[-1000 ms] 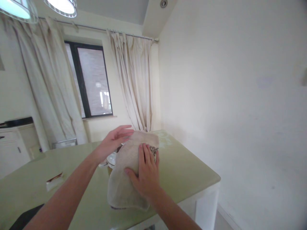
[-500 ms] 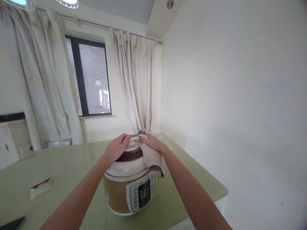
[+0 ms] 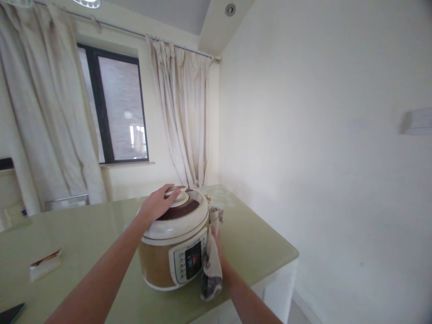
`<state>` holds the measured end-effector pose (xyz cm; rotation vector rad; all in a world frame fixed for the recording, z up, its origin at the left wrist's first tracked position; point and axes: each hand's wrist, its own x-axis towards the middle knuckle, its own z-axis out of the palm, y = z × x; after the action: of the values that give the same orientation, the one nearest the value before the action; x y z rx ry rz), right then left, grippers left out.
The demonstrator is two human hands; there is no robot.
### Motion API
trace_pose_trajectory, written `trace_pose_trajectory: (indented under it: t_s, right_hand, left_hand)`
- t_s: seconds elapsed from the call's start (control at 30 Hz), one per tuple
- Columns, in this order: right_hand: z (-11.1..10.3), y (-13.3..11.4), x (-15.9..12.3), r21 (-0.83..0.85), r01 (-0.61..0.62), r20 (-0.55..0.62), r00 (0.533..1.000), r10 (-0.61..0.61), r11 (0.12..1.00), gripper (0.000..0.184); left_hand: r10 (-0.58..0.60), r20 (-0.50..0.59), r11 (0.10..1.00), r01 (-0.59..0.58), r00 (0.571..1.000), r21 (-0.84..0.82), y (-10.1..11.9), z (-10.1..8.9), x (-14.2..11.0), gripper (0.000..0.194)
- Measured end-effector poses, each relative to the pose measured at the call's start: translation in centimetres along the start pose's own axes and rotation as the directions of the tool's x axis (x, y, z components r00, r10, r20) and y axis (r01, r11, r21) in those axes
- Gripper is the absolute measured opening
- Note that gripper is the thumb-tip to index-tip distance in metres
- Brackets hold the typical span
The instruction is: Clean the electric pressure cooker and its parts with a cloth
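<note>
A white and gold electric pressure cooker stands upright on the table, its button panel facing front right. On top of it, my left hand is closed over the left side of the round lid handle. My right hand is down at the cooker's right side, wrapped around a beige and grey cloth and holding it against the wall of the cooker. The cloth hangs below the hand toward the tabletop and partly hides the right fingers.
The pale green table has a rounded right corner close to the white wall. A small clear packet lies on the left, with a dark flat object near the lower left. Curtains and a window are behind.
My right hand has moved with the cloth from the lid's top down to the cooker's right side. My left hand stays on the lid. The view has turned slightly right.
</note>
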<state>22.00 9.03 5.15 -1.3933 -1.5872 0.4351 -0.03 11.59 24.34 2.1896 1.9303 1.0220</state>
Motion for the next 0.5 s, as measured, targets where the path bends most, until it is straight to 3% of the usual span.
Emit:
trace_pose_trajectory:
  t_s: [0.03, 0.13, 0.23, 0.3, 0.37, 0.43, 0.5]
  right_hand:
    - [0.8, 0.2, -2.3, 0.077, -0.048, -0.082, 0.995, 0.054, 0.996, 0.060]
    - [2.0, -1.1, -7.1, 0.083, -0.013, -0.212, 0.977, 0.030, 0.996, 0.063]
    - [0.4, -5.5, -6.8, -0.070, 0.156, -0.207, 0.964, -0.168, 0.985, 0.063]
    - [-1.9, -8.9, -3.5, -0.137, 0.274, -0.177, 0.939, -0.296, 0.952, 0.058]
    - [-4.3, -11.5, 1.4, -0.132, 0.285, -0.146, 0.942, -0.303, 0.949, 0.045]
    - [-5.9, -12.8, 6.9, -0.078, 0.292, 0.035, 0.956, -0.290, 0.953, 0.042]
    - [-6.4, -12.9, 11.8, -0.021, 0.293, 0.232, 0.931, -0.280, 0.956, 0.035]
  left_hand:
    - [-0.002, 0.001, 1.000, 0.002, 1.000, -0.002, 0.0, 0.0, 0.0, 0.067]
    - [0.001, 0.012, 0.999, -0.001, 1.000, -0.038, 0.1, -0.4, -0.1, 0.065]
    - [-0.011, 0.022, 0.997, 0.012, 1.000, -0.079, 0.1, -0.7, -0.3, 0.069]
    - [-0.007, 0.022, 0.996, 0.008, 1.000, -0.084, 0.0, -0.9, -0.4, 0.068]
    - [0.009, 0.014, 0.997, -0.008, 1.000, -0.079, -0.2, -0.9, -0.4, 0.064]
    - [0.018, -0.001, 0.998, -0.018, 1.000, -0.067, -0.3, -0.8, -0.4, 0.062]
    - [0.023, -0.008, 0.998, -0.024, 1.000, -0.062, -0.4, -0.8, -0.4, 0.061]
